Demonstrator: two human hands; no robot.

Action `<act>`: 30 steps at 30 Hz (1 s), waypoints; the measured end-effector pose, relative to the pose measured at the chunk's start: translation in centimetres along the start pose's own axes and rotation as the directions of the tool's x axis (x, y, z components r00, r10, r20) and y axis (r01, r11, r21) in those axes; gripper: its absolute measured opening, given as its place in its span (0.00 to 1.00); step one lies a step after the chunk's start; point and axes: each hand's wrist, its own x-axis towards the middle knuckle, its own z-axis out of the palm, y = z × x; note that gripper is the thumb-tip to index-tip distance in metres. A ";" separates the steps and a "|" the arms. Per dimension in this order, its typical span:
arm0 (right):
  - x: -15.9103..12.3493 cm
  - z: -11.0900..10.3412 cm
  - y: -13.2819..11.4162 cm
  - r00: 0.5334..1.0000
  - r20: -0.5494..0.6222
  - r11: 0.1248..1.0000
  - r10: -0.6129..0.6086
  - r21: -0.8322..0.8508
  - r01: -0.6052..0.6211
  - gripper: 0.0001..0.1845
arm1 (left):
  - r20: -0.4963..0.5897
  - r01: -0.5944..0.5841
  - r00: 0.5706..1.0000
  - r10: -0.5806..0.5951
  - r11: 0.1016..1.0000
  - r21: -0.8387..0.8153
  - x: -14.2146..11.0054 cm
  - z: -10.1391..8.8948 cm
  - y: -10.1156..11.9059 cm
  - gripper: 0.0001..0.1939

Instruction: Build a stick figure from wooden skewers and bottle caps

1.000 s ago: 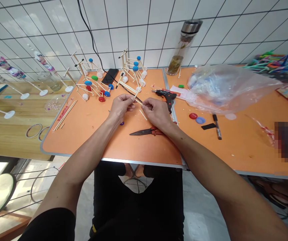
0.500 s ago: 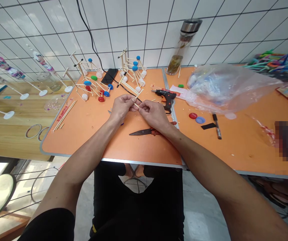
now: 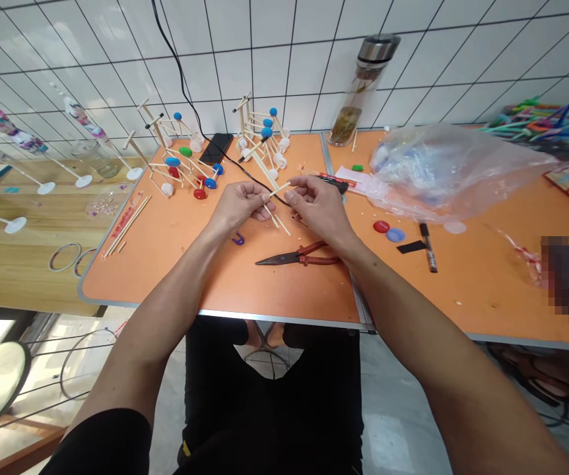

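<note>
Over the orange table, my left hand (image 3: 241, 206) is closed, pinching a small frame of thin wooden sticks (image 3: 272, 179) between thumb and fingers. Several sticks stick out of it, towards the wall and towards me. My right hand (image 3: 320, 206) is closed at the right end of the frame's crossing stick, thumb and forefinger touching it. Pliers with red handles (image 3: 294, 258) lie below my right wrist. A black glue gun (image 3: 336, 183) is mostly hidden behind the right hand. Near my left wrist rests a small blue-purple hook-shaped piece (image 3: 237, 239).
Stick models with coloured caps (image 3: 193, 171) stand at the back left, another model (image 3: 265, 132) beside a phone (image 3: 216, 150). A glass bottle (image 3: 351, 105), a plastic bag (image 3: 437, 175) and a marker (image 3: 429, 247) are to the right. Loose sticks (image 3: 129, 226) lie left.
My right hand has moved slightly right and up, away from the left hand. The stick frame has turned, showing more stick ends towards me. The pliers' handles are less covered, the glue gun more.
</note>
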 end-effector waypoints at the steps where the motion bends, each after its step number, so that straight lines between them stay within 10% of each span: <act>1: 0.0 0.0 0.0 1.000 0.018 1.000 0.002 0.025 -0.003 0.16 | 0.035 0.015 0.999 -0.015 1.000 0.025 -0.1 -0.1 0.1 0.07; 30: -0.3 0.3 -0.8 0.985 0.118 0.979 0.129 0.145 -0.146 0.08 | 0.182 -0.014 0.983 -0.031 0.970 0.243 -0.2 -0.6 -0.2 0.13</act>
